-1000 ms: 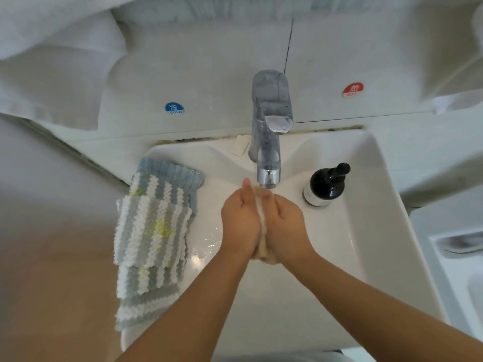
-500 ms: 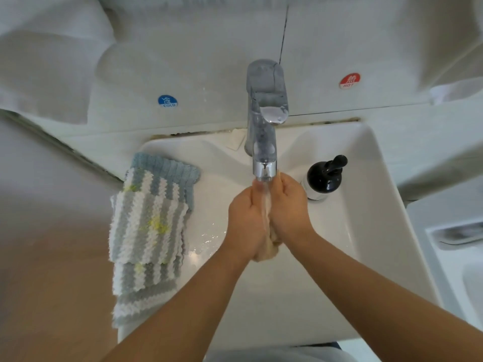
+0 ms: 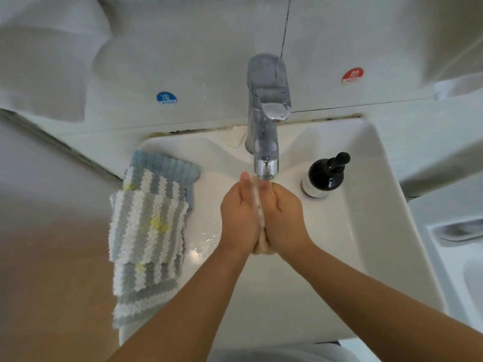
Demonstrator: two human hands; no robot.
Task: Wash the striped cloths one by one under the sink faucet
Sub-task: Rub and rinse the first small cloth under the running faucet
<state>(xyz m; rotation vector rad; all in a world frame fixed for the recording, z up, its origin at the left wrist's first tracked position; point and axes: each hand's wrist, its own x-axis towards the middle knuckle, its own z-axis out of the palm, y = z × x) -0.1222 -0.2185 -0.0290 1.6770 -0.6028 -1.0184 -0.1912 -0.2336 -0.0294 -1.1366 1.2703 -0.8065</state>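
Change: since half a second ago both hands have slid back toward the person, so the fingertips now sit just under the faucet spout rather than past it.
Left hand (image 3: 239, 218): palm pressed flat against the cloth, fingers straight and together, pointing at the faucet (image 3: 266, 163).
Right hand (image 3: 283, 216): mirrors it — fingers extended, sandwiching the cloth from the other side.
Cloth in hand (image 3: 260, 220): a pale, bunched strip squeezed between the palms directly below the faucet; its stripes cannot be made out.
Long axis: runs from the spout back toward the wrists, one end peeking out by the fingertips, the other bulging at the heels of the hands.
Stack of striped cloths (image 3: 149, 231): left of the faucet on the sink rim (image 3: 392, 205), grey-and-white, some with yellow marks.
Soap dispenser (image 3: 325, 176): just right of the faucet.
Doing it well: I judge a steady back-and-forth rub best — keep the cloth under the stream and over the basin.
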